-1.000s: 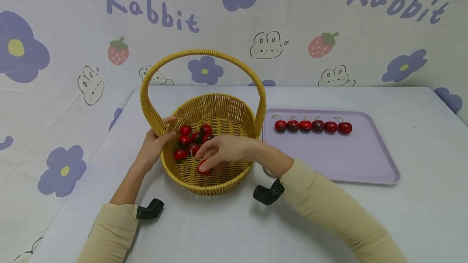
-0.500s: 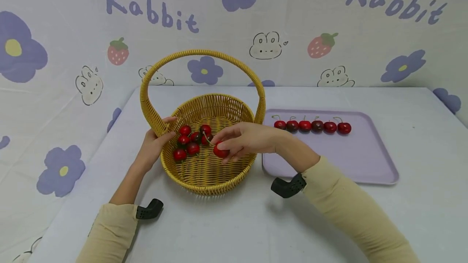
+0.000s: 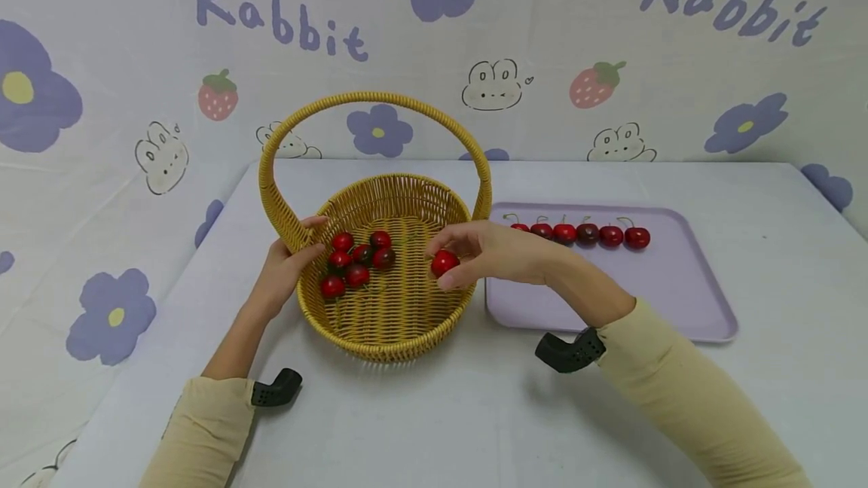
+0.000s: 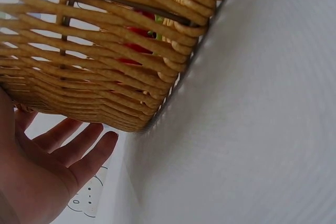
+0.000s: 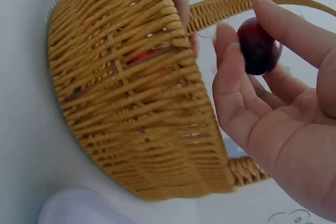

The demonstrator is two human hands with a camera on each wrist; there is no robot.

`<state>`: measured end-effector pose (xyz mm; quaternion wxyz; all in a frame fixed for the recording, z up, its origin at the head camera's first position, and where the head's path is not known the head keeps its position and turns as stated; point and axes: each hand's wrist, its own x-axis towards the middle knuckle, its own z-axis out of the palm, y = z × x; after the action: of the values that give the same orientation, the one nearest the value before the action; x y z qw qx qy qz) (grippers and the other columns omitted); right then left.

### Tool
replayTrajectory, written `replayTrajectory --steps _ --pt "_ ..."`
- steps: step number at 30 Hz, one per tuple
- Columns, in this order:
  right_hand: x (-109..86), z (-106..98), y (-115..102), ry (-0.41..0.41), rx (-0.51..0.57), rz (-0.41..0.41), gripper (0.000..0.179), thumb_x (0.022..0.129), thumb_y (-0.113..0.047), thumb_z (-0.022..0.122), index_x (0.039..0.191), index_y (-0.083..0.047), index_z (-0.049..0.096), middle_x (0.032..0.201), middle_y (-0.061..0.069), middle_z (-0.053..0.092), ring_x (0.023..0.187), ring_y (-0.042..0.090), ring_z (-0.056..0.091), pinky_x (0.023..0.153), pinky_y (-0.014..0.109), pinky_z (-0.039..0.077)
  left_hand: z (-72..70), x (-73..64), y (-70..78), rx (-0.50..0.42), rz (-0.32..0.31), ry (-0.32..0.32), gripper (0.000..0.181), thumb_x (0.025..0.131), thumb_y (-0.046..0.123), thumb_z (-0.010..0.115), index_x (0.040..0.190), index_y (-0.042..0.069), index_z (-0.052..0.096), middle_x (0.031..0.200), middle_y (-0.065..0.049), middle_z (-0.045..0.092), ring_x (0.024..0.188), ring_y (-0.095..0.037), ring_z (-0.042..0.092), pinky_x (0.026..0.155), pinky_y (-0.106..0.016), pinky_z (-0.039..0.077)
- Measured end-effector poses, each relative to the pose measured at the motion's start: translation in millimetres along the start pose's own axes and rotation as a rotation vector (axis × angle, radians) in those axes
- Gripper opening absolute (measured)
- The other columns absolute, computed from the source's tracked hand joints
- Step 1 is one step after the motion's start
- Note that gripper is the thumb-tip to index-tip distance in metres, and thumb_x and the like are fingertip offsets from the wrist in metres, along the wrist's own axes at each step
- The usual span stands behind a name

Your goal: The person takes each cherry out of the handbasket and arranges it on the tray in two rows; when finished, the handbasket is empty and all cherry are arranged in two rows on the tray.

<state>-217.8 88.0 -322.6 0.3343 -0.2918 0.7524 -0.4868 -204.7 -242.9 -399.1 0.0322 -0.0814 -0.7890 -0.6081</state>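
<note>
A yellow wicker basket [image 3: 400, 341] with a tall arched handle stands on the table, with several dark red cherries [image 3: 357, 275] along its left side. My left hand [image 3: 285, 273] holds the basket's left rim by the handle's foot, thumb over the edge. In the left wrist view, the fingers [image 4: 86, 163] lie along the outer wicker wall. Over the basket's right side, my right hand [image 3: 491, 251] pinches one cherry [image 3: 444, 263] between thumb and fingers. The right wrist view shows this cherry [image 5: 259, 46] from below, raised above the rim.
A lilac tray [image 3: 610, 300] lies right of the basket. Along its back edge runs a row of several cherries [image 3: 588, 234] with stems; my right hand partly hides the leftmost. Behind the table hangs a cloth [image 3: 529, 13] printed with rabbits and flowers.
My right hand has lifted a cherry from the basket floor and carried it right, to the basket's right side. The left hand and the basket stay where they were.
</note>
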Motion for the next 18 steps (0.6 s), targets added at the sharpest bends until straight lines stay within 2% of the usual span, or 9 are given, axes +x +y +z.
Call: replayTrajectory --steps 5,11,14,18 --pt "-13.9 -6 1 0.005 0.043 0.016 0.047 0.087 -0.022 0.070 0.126 -0.007 0.049 0.113 0.010 0.065 0.104 0.031 0.058 0.092 0.046 0.043 -0.1 -0.1 1.1 -0.002 -0.001 -0.001 0.044 0.098 0.007 0.048 0.141 0.002 0.042 0.146 -0.018 0.037 0.134 -0.031 0.034 0.108 -0.049 0.026" --pt "-31.1 -16 11 0.053 -0.030 0.023 0.043 0.085 -0.027 0.072 0.125 -0.015 0.059 0.119 0.005 0.060 0.110 0.024 0.052 0.094 0.047 0.040 0.1 -0.2 1.3 -0.003 -0.003 0.007 0.044 0.098 0.007 0.047 0.141 0.001 0.042 0.146 -0.018 0.038 0.134 -0.031 0.034 0.108 -0.049 0.026" --pt "-40.7 -23 19 0.037 0.014 -0.004 0.040 0.088 -0.022 0.069 0.126 -0.013 0.058 0.117 0.013 0.061 0.108 0.029 0.055 0.093 0.048 0.041 0.3 -0.1 1.0 -0.003 -0.005 0.008 0.044 0.098 0.007 0.048 0.141 0.002 0.042 0.146 -0.018 0.038 0.133 -0.031 0.034 0.108 -0.049 0.026" --pt "-55.9 -35 29 0.007 0.044 -0.079 0.033 0.093 -0.015 0.063 0.124 -0.008 0.056 0.117 0.021 0.059 0.103 0.035 0.057 0.090 0.045 0.046 0.5 -0.2 1.1 0.001 -0.007 0.010 0.044 0.098 0.008 0.048 0.141 0.002 0.042 0.146 -0.018 0.038 0.133 -0.031 0.035 0.107 -0.049 0.026"
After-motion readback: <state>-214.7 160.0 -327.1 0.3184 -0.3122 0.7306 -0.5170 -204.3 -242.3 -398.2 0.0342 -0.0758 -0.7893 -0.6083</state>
